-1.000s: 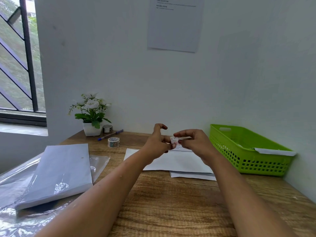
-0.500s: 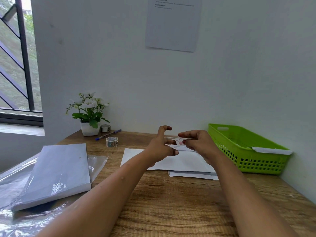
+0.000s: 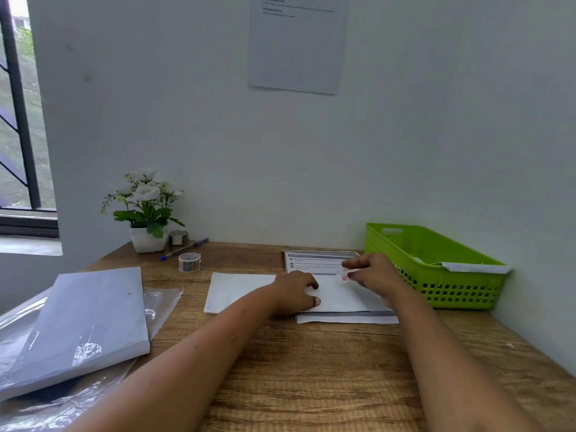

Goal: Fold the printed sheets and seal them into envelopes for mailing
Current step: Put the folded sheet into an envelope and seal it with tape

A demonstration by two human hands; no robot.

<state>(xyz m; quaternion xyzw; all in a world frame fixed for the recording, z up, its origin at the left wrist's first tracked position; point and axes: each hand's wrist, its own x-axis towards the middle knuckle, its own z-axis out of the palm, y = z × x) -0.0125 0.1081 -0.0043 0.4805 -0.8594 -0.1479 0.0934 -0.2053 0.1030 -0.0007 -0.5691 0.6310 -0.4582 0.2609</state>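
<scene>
Paper on grained wood: a smooth white envelope (image 3: 339, 296) lies flat mid-table (image 3: 311, 369), held down by the left hand (image 3: 294, 291), fingers bent. The right hand (image 3: 374, 272) pinches a small glossy tape strip (image 3: 345, 275) just above it, near the perforated green basket (image 3: 452, 285).

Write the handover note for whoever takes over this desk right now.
Left hand rests on the white envelope, steadying it; whether it grips is unclear.
Right hand pinches a short tape strip over the envelope's far edge.
A printed sheet lies beneath.
Done: a white piece, seemingly a finished envelope, lies over the green basket rim.
Left: stick the strip down, probably basket it, then repeat.
</scene>
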